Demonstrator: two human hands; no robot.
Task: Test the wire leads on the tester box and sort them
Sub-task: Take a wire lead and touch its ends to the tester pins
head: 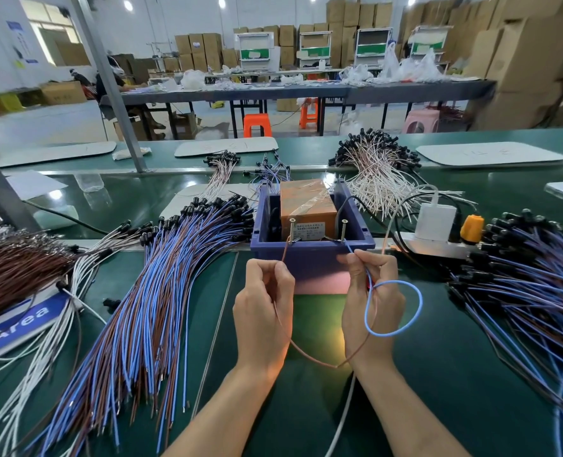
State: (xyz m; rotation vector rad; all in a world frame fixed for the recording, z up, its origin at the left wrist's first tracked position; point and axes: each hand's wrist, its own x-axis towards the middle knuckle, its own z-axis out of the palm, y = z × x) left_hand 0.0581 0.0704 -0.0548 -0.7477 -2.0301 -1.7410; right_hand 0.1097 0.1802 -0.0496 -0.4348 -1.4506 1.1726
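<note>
The tester box [307, 209], an orange block with two upright screws, sits inside a blue bin [309, 255] at the middle of the green bench. My left hand [263, 311] pinches the brown wire [309, 354] of a lead, its tip touching the left screw [292, 229]. My right hand [370, 305] pinches the blue wire [394, 308], which curls in a loop, its tip at the right screw [343, 230]. An orange-red glow shows under both hands. A big pile of blue and brown leads [161, 291] lies left, another pile [530, 285] right.
White and pink leads [379, 173] are heaped behind the bin. A white power strip [438, 239] with a plug and an orange cap lies to the right. Brown wires [12, 265] and a blue "Area" sign [19, 321] sit at far left. A metal post [108, 80] rises behind.
</note>
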